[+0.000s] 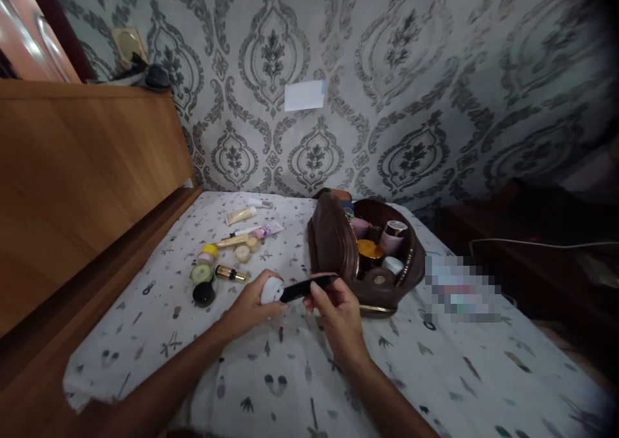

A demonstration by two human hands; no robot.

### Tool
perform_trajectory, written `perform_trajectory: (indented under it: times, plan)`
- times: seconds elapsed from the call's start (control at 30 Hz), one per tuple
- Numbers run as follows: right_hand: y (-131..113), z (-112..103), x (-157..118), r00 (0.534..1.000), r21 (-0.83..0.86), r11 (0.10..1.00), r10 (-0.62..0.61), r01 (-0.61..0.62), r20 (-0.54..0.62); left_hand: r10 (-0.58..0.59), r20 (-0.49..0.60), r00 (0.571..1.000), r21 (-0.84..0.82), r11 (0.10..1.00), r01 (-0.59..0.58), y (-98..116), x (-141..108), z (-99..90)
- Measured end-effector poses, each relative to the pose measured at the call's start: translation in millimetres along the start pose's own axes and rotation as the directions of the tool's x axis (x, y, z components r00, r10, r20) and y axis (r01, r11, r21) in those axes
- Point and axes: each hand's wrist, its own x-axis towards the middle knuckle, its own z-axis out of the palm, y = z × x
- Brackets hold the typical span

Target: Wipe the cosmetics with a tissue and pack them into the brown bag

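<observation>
My left hand [256,306] is wrapped round a small white container [272,291]. A flat black object [302,289] reaches from that container to my right hand [337,309], whose fingers pinch it. Just behind my right hand stands an open brown bag [333,235] with a gold zipper. Inside it are an amber-lidded jar [370,251], a pink bottle with a shiny cap [393,235] and a white-lidded item [392,266]. Left of my left hand lie a black round jar [204,293] and a black-and-gold bottle [231,273].
Several tubes and small jars, including a cream tube [240,215], a purple-and-white tube [269,229] and a green-lidded jar [202,273], lie on the patterned sheet [275,386]. A wooden panel [87,193] borders the left; patterned wall behind. A white cable [536,242] runs at right.
</observation>
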Motion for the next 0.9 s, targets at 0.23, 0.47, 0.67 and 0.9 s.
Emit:
perform_trajectory:
  times: [0.23,0.47,0.67,0.9]
  plan:
    - [-2,-2,-1,0.997,0.069,0.997,-0.024,0.020,0.067,-0.206,0.024,0.978,-0.275,0.940,0.204,0,4,-1.4]
    - [-18,-4,-6,0.992,0.044,0.992,-0.121,0.119,0.038,-0.229,0.012,0.973,-0.409,0.887,0.214,-3,5,-4.0]
    - [-30,-5,-6,0.976,-0.089,0.972,-0.213,0.216,0.046,-0.199,-0.045,0.979,-0.446,0.881,0.159,1,6,0.7]
    - [-57,-8,-13,0.898,-0.263,0.863,-0.382,0.431,0.220,-0.248,-0.011,0.969,-0.644,0.742,0.183,1,7,0.0]
